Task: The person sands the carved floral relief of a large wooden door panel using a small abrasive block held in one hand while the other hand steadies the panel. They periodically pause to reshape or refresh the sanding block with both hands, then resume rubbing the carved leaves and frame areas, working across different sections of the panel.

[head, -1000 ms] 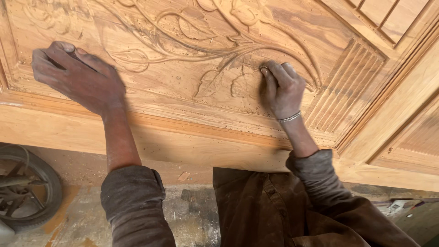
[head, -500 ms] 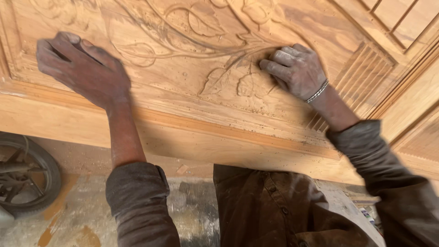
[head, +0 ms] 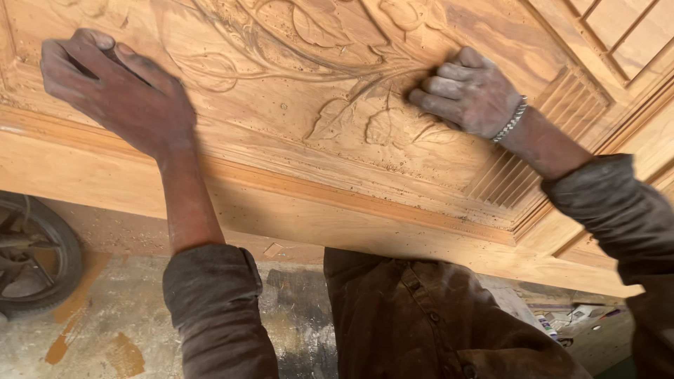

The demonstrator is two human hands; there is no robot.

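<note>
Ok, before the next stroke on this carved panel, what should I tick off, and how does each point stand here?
1. Left hand braced flat on the carved wooden panel: ok, the palm lies on the panel's left part.
2. Right hand on the carving: ok, the fingers are curled and pressed beside the leaf relief.
3. Anything held under the right fingers: cannot tell, the fist hides it.
4. Bracelet off the wood: ok, it sits at the wrist, above the surface.
5. Sleeves out of the way: ok, both are pushed back from the hands.
6. Wheel on the floor away from the panel: ok.
</note>
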